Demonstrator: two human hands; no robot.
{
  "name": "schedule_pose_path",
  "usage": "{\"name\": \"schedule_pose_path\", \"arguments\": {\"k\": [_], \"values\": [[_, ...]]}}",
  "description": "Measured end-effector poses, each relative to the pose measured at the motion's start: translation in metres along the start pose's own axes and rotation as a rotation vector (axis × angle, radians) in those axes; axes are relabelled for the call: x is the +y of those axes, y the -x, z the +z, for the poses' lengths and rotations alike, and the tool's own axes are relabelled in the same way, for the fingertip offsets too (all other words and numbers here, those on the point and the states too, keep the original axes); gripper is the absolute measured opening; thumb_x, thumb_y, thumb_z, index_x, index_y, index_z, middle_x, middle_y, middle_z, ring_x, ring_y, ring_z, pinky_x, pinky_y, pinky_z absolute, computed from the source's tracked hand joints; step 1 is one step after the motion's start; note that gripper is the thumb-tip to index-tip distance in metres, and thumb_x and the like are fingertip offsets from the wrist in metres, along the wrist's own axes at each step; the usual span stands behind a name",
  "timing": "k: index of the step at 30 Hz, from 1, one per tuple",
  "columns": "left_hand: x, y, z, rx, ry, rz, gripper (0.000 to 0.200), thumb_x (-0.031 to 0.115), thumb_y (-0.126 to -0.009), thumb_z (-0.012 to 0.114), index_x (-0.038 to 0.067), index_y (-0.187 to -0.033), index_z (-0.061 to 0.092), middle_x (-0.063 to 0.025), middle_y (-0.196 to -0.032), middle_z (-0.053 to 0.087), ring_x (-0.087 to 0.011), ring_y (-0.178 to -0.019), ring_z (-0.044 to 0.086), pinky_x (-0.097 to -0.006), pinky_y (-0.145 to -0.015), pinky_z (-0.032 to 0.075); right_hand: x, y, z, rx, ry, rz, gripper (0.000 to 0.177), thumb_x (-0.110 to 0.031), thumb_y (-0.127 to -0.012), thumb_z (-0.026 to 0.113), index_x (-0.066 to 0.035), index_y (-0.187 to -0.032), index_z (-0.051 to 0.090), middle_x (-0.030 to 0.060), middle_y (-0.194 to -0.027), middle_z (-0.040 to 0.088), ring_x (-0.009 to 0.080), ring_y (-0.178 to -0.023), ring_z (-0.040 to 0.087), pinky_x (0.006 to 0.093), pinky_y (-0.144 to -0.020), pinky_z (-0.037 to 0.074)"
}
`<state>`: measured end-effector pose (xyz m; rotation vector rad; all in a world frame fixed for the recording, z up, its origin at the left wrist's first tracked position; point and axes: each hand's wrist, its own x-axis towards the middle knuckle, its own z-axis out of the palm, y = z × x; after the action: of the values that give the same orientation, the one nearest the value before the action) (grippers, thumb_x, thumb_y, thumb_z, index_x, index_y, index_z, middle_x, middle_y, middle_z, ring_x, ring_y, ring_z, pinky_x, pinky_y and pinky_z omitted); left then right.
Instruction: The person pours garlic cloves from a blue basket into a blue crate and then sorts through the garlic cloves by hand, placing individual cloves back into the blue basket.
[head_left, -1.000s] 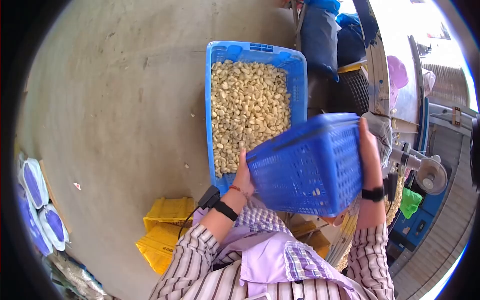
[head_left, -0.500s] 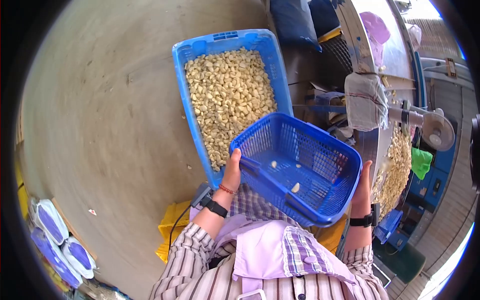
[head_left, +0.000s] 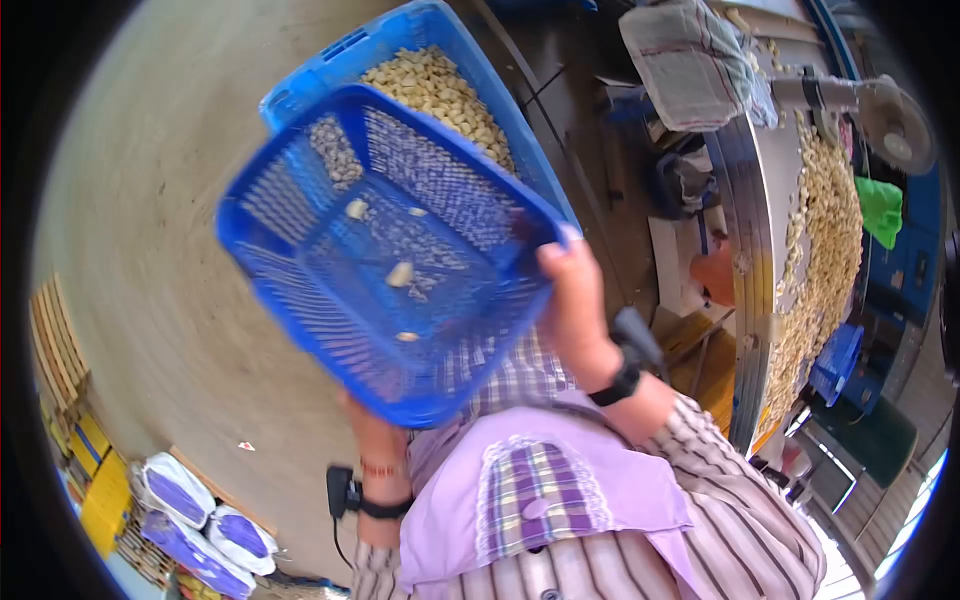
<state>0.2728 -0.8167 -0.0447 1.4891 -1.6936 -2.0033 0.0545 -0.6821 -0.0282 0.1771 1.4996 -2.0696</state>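
A blue slatted plastic basket [head_left: 425, 408] is held tilted in front of me, a few pale pieces that look like peeled garlic cloves [head_left: 400, 275] lying in it. My right hand [head_left: 578, 305] is closed on its right end, thumb over the rim. At the near lower side, my left hand [head_left: 372, 425] supports the basket, its fingers mostly hidden behind the wall. Beyond the basket, and partly covered by it, a larger light-blue crate [head_left: 330, 50] on the floor contains many of the same pale pieces [head_left: 440, 90].
To the right, a metal-edged table [head_left: 755, 200] bears a long heap of pale pieces [head_left: 825, 230], a cloth [head_left: 690, 65] and a fan [head_left: 895, 125]. Stuffed white and purple bags [head_left: 180, 490] lie at lower left, near a wooden pallet [head_left: 55, 335].
The basket has swung left and turned, now overlapping the crate. My right hand has come across to the middle; my left has dropped lower, under the basket. The view has shifted too.
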Motion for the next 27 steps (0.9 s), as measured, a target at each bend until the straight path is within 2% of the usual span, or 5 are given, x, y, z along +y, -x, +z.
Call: {"name": "schedule_pose_path", "arguments": {"k": [2,5,10,17,27], "values": [[0.007,0.038,-0.01,0.068,0.662,0.032,0.079,0.056,-0.095,0.046,0.003,-0.148,0.022,-0.0174,-0.152,0.029,-0.0302,-0.137,0.036,-0.0453,-0.101,0.046,0.035,0.006,0.025,-0.022,0.043,-0.048,0.053,-0.022,-0.087,0.061,0.003,-0.132,0.047,0.0089,-0.128,0.055,0.0169,-0.117,0.051,0.0319,-0.102,0.038],[0.034,0.067,-0.037,-0.077,0.653,-0.053,0.08,0.057,-0.094,0.048,0.004,-0.148,0.023,-0.0177,-0.151,0.029,-0.034,-0.137,0.036,-0.0414,-0.079,0.059,0.067,0.04,0.048,-0.342,0.0,-0.02,0.073,-0.012,-0.086,0.066,0.002,-0.145,0.025,0.0138,-0.144,0.037,0.0219,-0.133,0.037,0.0369,-0.111,0.029],[0.009,0.053,-0.066,0.43,0.566,-0.271,0.035,0.022,-0.092,0.057,0.004,-0.122,0.053,-0.0121,-0.109,0.066,-0.0198,-0.089,0.069,-0.0252,-0.055,0.057,0.105,0.063,0.063,-0.428,0.102,0.088,0.071,-0.015,-0.086,0.067,0.001,-0.144,0.029,0.0172,-0.144,0.038,0.0257,-0.136,0.036,0.0375,-0.112,0.03],[-0.042,0.016,-0.135,0.597,0.68,-0.234,0.035,0.011,-0.085,0.057,0.001,-0.119,0.055,-0.0084,-0.107,0.066,-0.0177,-0.083,0.066,-0.024,-0.062,0.056,0.14,0.034,0.063,-0.554,0.326,0.185,0.046,-0.017,-0.093,0.059,-0.003,-0.136,0.048,0.0137,-0.132,0.054,0.022,-0.125,0.049,0.0356,-0.106,0.038],[-0.092,-0.028,-0.203,0.584,0.749,-0.381,0.033,0.013,-0.086,0.058,-0.001,-0.116,0.054,-0.0108,-0.108,0.064,-0.0186,-0.088,0.064,-0.0261,-0.071,0.056,0.191,-0.085,-0.036,0.028,1.229,0.041,0.025,-0.017,-0.088,0.061,-0.01,-0.11,0.069,0.016,-0.095,0.068,0.0295,-0.086,0.065,0.0361,-0.079,0.052]]}}
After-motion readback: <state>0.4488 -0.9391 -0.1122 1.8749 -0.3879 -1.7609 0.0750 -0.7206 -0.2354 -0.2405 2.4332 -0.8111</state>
